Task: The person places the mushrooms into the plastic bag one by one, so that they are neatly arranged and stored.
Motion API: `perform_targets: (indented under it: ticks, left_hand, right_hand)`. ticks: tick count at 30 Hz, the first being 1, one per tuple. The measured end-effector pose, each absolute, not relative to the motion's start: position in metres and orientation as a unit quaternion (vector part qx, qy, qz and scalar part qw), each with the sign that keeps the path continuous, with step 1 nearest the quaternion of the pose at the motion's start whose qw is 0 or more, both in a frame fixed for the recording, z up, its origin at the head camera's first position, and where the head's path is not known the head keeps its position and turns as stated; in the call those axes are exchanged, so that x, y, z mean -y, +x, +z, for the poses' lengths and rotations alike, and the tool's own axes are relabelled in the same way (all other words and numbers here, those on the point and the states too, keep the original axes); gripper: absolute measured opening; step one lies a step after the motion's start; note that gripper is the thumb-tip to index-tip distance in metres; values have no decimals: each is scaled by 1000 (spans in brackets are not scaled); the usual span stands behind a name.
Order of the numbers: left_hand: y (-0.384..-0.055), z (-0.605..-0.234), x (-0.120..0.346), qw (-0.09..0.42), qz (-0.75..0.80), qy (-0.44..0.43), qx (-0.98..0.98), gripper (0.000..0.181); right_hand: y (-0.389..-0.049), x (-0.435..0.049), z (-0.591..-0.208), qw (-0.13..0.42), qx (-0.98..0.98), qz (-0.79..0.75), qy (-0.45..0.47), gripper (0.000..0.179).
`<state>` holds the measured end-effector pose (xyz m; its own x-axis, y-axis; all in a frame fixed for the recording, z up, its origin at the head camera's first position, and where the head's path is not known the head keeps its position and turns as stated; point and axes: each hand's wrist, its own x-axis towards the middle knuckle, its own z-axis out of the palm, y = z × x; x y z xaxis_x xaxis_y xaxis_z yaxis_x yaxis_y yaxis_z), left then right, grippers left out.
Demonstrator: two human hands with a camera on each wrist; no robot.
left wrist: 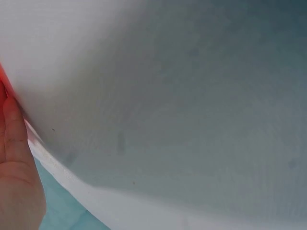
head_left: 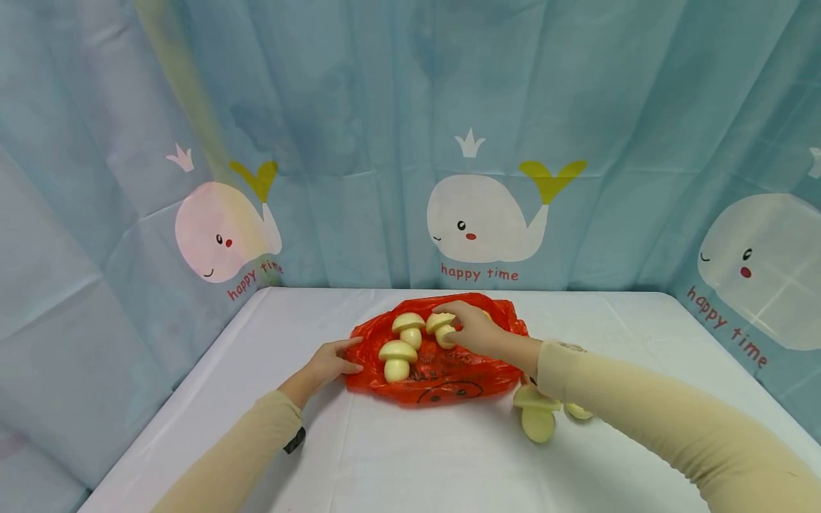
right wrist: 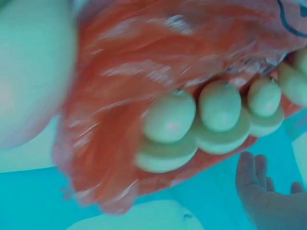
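Note:
A crumpled red plastic bag [head_left: 449,370] lies on the table, several pale toy mushrooms in it. Two of them, an upper mushroom [head_left: 408,329] and a lower mushroom [head_left: 398,360], sit towards its left. My right hand [head_left: 477,331] is over the bag beside another mushroom [head_left: 441,326]. In the right wrist view, the right hand's fingers [right wrist: 247,175] are loosely extended, apart from a row of mushrooms [right wrist: 219,108]. At the bag's left edge my left hand [head_left: 327,362] touches the plastic, its fingers [left wrist: 15,129] straight in the left wrist view.
Outside the bag, a mushroom [head_left: 537,417] lies on the white table [head_left: 410,463] near its right corner. Another mushroom [head_left: 579,411] is partly hidden by the right sleeve [head_left: 628,399]. A blue curtain [head_left: 359,142] with whale prints hangs behind and beside the table.

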<state>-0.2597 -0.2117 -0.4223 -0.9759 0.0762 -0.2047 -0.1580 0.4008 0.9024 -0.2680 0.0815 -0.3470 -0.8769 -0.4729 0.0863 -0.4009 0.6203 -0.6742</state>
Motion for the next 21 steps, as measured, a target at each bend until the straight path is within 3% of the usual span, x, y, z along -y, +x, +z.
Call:
perform_targets:
  ticks: [12,21]
  left_hand:
    - [-261,-425,213,105,550,-23,-828,64]
    - [-261,-423,211,104,547,-25,-830,63]
  right_hand:
    - [-269,-135,-333,3,-900,-351,-258,47]
    - [-260,-167,-329,-2,-903,-350,-251,42]
